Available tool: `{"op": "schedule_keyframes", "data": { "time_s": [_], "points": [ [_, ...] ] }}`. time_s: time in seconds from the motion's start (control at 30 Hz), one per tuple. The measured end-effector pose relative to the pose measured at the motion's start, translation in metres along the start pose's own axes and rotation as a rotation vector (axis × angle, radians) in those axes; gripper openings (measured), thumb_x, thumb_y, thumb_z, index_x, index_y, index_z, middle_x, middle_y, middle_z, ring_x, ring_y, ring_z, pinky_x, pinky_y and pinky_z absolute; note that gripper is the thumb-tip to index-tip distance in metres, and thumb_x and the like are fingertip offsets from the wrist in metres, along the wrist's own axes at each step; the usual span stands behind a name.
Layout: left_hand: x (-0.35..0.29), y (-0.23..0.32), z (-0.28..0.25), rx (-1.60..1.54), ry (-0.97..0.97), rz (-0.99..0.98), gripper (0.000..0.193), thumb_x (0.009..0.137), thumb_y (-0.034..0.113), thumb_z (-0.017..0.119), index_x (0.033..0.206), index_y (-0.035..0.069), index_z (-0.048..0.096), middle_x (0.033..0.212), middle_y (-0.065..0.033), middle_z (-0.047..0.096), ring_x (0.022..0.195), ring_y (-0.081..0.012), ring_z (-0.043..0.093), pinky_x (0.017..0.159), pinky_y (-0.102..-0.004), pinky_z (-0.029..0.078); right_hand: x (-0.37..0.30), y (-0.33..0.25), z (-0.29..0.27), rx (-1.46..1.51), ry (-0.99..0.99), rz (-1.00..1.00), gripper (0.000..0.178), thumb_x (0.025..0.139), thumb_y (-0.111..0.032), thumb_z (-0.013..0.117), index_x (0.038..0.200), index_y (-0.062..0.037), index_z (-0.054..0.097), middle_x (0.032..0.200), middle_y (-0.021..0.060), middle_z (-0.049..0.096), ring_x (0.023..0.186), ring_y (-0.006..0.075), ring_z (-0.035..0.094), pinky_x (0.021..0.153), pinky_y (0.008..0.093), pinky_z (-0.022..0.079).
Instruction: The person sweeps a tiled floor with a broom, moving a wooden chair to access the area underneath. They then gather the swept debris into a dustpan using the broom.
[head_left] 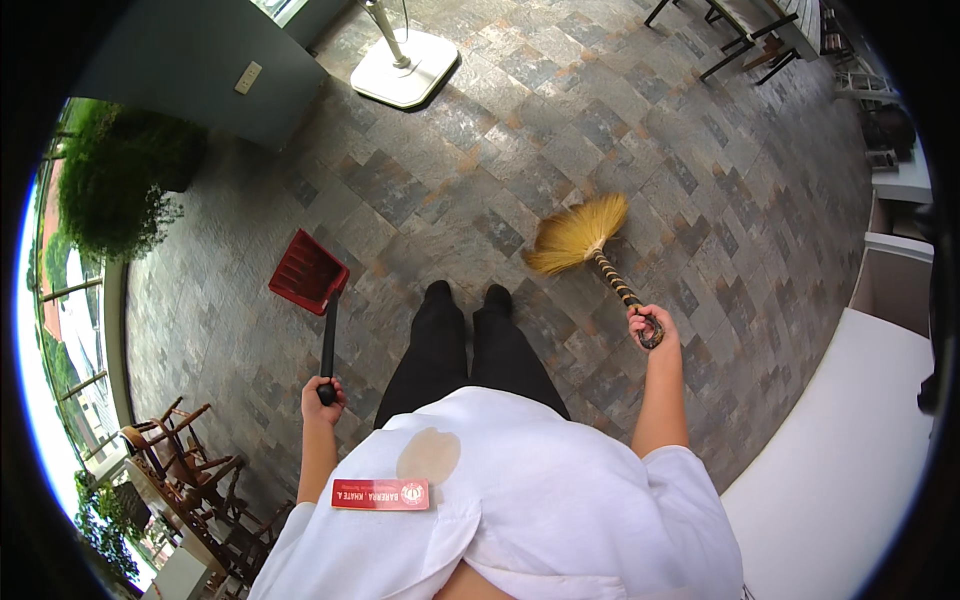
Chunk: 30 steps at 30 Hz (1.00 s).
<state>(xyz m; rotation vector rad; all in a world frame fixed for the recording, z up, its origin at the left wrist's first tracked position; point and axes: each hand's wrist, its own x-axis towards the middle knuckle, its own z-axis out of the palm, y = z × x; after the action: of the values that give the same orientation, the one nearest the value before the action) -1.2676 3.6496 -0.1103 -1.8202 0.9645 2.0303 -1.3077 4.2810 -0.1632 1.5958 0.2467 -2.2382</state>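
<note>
My left hand [322, 398] is closed round the black handle of a red dustpan [309, 272]. The pan part is out ahead of that hand, over the tiled floor on the left; whether it touches the floor I cannot tell. On the right, my right hand [653, 328] grips a soft broom [580, 236] near the looped end of its handle, which is wrapped in black and tan bands. Its yellow bristles fan out ahead of the hand, slightly blurred, above or on the floor. Both arms are held apart, on either side of my black-clad legs.
Grey-brown tiles [450, 190] cover the floor. Ahead stands a white pole base [405, 70]. A bushy green plant [120, 180] is at the left, with wooden chairs [185, 460] lower down. A white counter [820, 470] borders the right; a table [765, 25] stands far right.
</note>
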Motion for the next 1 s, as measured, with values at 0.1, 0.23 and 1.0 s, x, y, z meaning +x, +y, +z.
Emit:
{"op": "schedule_keyframes", "data": {
  "time_s": [0.1,0.23,1.0],
  "points": [
    [0.016,0.023,0.018,0.099,-0.030,0.013,0.010,0.065,0.008,0.052,0.073,0.001,0.049,0.064,-0.0049,0.053,0.054,-0.0144,0.052,0.049,-0.0242,0.044,-0.011,0.018,-0.004,-0.041,-0.005,-0.088,0.012,0.070,0.001,0.046,0.081,0.0037,0.041,0.071,0.0096,0.047,0.049,0.0125,0.045,0.041,0.0223,0.039],
    [0.038,0.054,0.034,0.226,-0.057,0.010,0.009,0.065,0.008,0.052,0.071,0.002,0.049,0.063,-0.0053,0.053,0.053,-0.0148,0.053,0.049,-0.0246,0.045,-0.041,0.096,0.021,-0.139,0.011,-0.310,0.014,0.070,0.004,0.046,0.082,0.0017,0.042,0.071,0.0091,0.047,0.050,0.0110,0.044,0.040,0.0224,0.038],
    [0.062,0.154,0.038,0.382,-0.077,0.007,0.009,0.066,0.009,0.053,0.071,0.003,0.050,0.062,-0.0042,0.054,0.053,-0.0141,0.053,0.049,-0.0234,0.045,0.065,0.162,0.079,0.163,-0.130,-0.101,0.020,0.069,0.001,0.046,0.085,0.0090,0.037,0.071,0.0135,0.046,0.048,0.0117,0.044,0.039,0.0211,0.041]
  ]
}}
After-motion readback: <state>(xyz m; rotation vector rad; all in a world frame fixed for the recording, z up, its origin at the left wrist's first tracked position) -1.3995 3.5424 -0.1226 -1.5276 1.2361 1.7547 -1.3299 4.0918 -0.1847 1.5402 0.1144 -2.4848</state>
